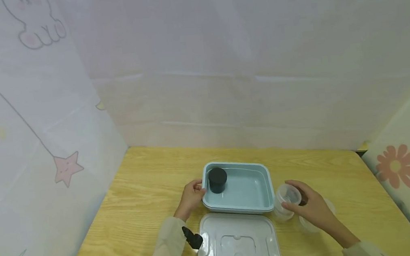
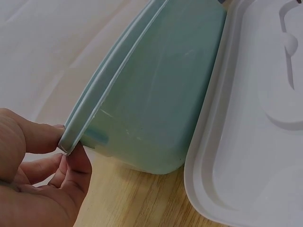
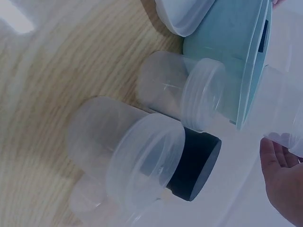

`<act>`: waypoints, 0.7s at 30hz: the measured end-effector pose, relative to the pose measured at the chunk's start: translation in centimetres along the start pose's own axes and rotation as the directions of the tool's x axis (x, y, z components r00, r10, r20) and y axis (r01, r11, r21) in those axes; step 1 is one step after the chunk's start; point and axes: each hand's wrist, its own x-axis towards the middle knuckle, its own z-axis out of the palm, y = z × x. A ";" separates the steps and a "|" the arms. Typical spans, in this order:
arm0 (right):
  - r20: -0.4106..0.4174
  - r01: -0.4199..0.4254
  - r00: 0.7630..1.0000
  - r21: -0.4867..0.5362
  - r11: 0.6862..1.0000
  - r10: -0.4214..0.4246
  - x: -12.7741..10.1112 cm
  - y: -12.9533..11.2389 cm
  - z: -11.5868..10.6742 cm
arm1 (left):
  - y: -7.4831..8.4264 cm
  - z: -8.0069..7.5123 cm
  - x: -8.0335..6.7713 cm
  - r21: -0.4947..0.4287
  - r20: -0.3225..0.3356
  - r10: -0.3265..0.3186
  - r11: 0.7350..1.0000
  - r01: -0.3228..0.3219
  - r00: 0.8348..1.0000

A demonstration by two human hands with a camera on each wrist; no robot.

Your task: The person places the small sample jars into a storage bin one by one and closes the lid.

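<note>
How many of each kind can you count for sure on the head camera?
Blue tray: 1
Black-capped jar: 1
Flat clear lid: 1
Clear jar in right hand: 1
Total: 4; more clear jars sit behind that hand, too hidden to count.

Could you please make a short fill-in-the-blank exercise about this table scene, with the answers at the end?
1. The left hand grips the rim of the light blue ____.
2. Inside the tray stands a small jar with a ____ lid.
3. The right hand holds a clear plastic ____.
4. The white lid lies on the wooden ____.

Answers: tray; black; jar; table
</note>
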 end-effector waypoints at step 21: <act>0.017 -0.025 1.000 0.096 0.995 0.023 3.4 -1.4 4.8 | -0.2 0.0 0.0 0.002 0.011 -0.006 1.000 0.006 1.000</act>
